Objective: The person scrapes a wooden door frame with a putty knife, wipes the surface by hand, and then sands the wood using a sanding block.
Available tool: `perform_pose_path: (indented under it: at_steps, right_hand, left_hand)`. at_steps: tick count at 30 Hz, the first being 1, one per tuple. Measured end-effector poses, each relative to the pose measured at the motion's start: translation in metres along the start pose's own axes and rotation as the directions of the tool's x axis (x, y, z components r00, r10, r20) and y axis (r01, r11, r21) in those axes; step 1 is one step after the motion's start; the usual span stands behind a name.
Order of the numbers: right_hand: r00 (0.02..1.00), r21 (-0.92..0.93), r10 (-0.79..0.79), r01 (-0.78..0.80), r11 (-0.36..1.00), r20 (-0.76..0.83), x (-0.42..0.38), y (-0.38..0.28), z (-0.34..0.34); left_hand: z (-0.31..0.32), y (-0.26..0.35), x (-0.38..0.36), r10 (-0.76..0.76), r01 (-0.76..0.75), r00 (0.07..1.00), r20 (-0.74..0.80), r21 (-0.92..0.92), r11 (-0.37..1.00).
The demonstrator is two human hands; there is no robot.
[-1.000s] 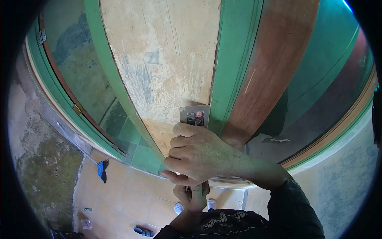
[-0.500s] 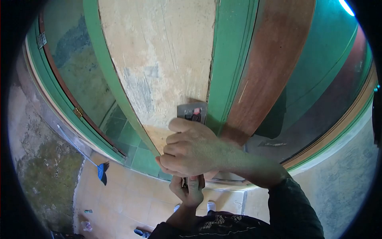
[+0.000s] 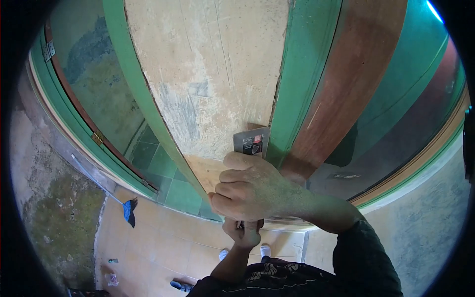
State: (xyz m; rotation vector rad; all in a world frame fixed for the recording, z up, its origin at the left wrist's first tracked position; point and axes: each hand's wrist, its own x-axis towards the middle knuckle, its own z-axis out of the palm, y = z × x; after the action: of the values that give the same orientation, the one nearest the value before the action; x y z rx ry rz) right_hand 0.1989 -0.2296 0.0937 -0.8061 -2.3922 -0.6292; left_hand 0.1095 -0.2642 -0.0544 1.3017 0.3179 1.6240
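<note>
My right hand (image 3: 247, 190) is a closed fist around the handle of a scraper (image 3: 251, 141), whose wide flat blade points up. The blade lies against a pale, scratched wall strip (image 3: 208, 114), close to its right edge beside the green frame (image 3: 309, 59). Grey and whitish patches mark the strip to the left of the blade. Just below the right fist is my left hand (image 3: 243, 233), its fingers curled closed. What it grips is mostly hidden by the hands; I cannot make it out.
A brown wooden board (image 3: 346, 84) stands right of the green frame. On the left is a green-framed opening with hinges (image 3: 98, 138). A blue broom (image 3: 129, 213) leans by the lower left wall. Dark footwear (image 3: 181, 285) lies on the tiled floor (image 3: 163, 242).
The view has shifted a little, so the wall and both hands appear farther right. The scraper stays near the same right edge of the strip, and both hands keep their grip.
</note>
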Motion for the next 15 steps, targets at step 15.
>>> perform_pose_path:
  at_steps: [15]
  right_hand:
    - [0.914, -0.154, 0.166, -0.115, 0.981, 0.371, 0.025, -0.004, -0.013]
  left_hand:
    - [-0.014, 0.034, 0.020, -0.233, 0.249, 0.968, 0.099, -0.222, 0.943]
